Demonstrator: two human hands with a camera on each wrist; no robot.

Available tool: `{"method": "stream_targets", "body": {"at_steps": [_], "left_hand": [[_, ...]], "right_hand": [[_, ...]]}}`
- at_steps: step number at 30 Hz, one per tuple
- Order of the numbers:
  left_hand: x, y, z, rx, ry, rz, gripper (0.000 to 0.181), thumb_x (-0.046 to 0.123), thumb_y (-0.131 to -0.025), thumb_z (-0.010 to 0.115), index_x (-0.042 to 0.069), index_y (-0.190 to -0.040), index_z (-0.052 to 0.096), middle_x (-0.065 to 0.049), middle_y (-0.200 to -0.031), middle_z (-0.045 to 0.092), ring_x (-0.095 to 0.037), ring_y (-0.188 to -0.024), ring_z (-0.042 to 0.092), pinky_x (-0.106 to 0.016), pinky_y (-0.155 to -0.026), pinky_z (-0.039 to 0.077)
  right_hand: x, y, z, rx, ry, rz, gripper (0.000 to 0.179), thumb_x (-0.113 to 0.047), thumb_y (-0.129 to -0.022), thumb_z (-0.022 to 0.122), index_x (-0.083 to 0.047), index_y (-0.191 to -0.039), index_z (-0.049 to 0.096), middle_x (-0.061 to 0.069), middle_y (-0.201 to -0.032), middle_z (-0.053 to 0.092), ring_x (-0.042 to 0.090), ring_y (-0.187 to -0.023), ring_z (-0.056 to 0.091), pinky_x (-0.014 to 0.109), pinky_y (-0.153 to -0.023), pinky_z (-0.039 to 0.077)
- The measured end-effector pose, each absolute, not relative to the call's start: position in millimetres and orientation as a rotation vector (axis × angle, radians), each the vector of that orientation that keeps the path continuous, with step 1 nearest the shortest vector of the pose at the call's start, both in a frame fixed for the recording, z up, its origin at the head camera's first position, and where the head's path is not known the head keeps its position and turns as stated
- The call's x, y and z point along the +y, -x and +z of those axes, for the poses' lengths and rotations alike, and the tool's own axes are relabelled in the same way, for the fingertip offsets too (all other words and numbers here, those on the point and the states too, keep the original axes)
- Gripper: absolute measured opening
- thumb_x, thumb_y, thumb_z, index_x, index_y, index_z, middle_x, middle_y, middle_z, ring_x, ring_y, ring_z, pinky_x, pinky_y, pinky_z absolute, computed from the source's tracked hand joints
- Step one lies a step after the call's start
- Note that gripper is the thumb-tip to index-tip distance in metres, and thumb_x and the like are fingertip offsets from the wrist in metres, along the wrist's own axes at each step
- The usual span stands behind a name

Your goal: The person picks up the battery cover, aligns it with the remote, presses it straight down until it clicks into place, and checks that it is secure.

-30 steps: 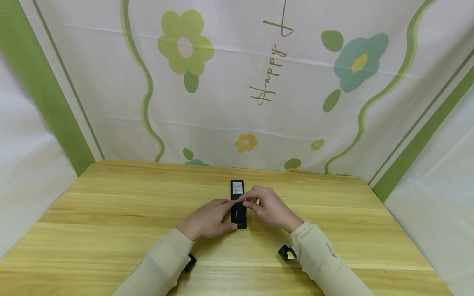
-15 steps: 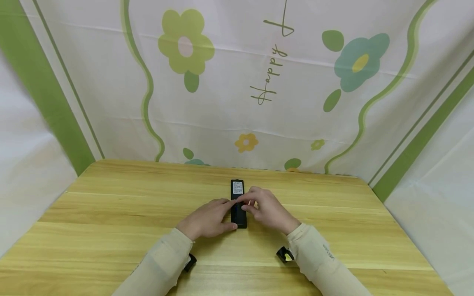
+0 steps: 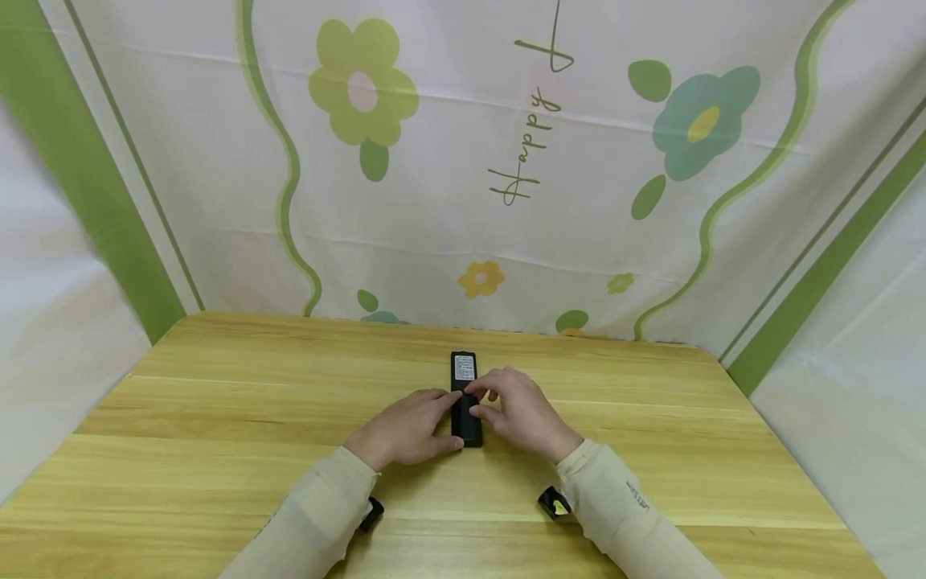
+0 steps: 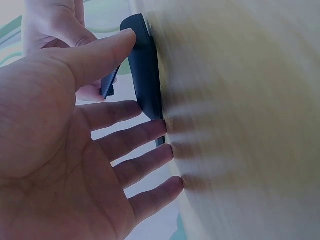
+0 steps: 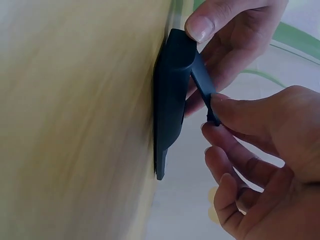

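A black remote control (image 3: 473,440) lies back side up on the table, a white label (image 3: 465,367) toward its far end. My left hand (image 3: 403,429) steadies it with outstretched fingers. The left thumb (image 4: 122,42) presses the near end, while the fingertips touch the remote's side and the tabletop. Between thumb and index finger, my right hand (image 3: 526,412) pinches the thin black battery cover (image 5: 204,82). One end of this cover meets the near end of the remote and the pinched end is tilted up. From above, the cover hides the battery bay.
The wooden table (image 3: 217,402) reaches back to a flower-printed cloth (image 3: 448,161). Small black wrist devices show beside the left sleeve (image 3: 311,507) and the right sleeve (image 3: 615,498).
The battery cover has come down over the bay, and the blue battery seen earlier is now hidden. My right hand shifted slightly; the left hand and remote stayed in place.
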State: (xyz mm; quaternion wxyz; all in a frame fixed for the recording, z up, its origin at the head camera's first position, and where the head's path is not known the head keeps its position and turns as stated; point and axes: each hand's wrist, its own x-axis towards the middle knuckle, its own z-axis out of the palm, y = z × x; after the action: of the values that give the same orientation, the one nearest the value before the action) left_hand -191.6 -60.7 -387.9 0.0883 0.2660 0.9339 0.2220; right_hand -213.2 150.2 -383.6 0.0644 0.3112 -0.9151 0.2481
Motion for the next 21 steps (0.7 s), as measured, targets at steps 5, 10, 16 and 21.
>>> {"method": "stream_targets", "body": {"at_steps": [5,10,16,21], "left_hand": [[-60.8,191.4,-388.2,2.777,-0.787,0.658,0.07,0.039,-0.097,0.07,0.002,-0.152,0.046,-0.019,-0.149,0.05,-0.038,-0.138,0.046,-0.052,-0.113,0.039],[-61.1,191.4,-388.7,2.777,-0.782,0.657,0.07,0.039,-0.097,0.069,0.002,-0.152,0.045,-0.018,-0.15,0.049,-0.037,-0.139,0.045,-0.051,-0.113,0.038],[-61.4,191.5,-388.8,2.777,-0.772,0.669,0.07,0.039,-0.097,0.07,0.003,-0.151,0.046,-0.018,-0.149,0.05,-0.037,-0.139,0.045,-0.051,-0.113,0.038],[-61.8,191.8,-389.1,2.774,-0.777,0.675,0.07,0.039,-0.097,0.07,0.002,-0.151,0.046,-0.018,-0.149,0.05,-0.037,-0.138,0.046,-0.051,-0.113,0.039]], "right_hand": [[149.9,213.0,-384.0,-2.804,-0.948,0.735,0.024,-0.014,-0.09,0.08,-0.01,-0.113,0.076,0.0,-0.105,0.072,0.017,-0.089,0.061,0.034,-0.077,0.052],[149.9,212.5,-385.2,-2.837,-0.969,0.706,0.028,-0.016,-0.091,0.079,-0.009,-0.118,0.075,0.002,-0.108,0.071,0.019,-0.093,0.062,0.036,-0.081,0.053],[150.2,210.7,-385.8,-2.857,-0.996,0.701,0.034,-0.018,-0.091,0.078,-0.006,-0.123,0.073,0.004,-0.11,0.069,0.022,-0.096,0.061,0.039,-0.084,0.052],[150.0,210.0,-385.7,-2.874,-1.008,0.724,0.037,-0.018,-0.092,0.078,-0.005,-0.126,0.071,0.006,-0.111,0.067,0.023,-0.097,0.06,0.041,-0.084,0.051]]}}
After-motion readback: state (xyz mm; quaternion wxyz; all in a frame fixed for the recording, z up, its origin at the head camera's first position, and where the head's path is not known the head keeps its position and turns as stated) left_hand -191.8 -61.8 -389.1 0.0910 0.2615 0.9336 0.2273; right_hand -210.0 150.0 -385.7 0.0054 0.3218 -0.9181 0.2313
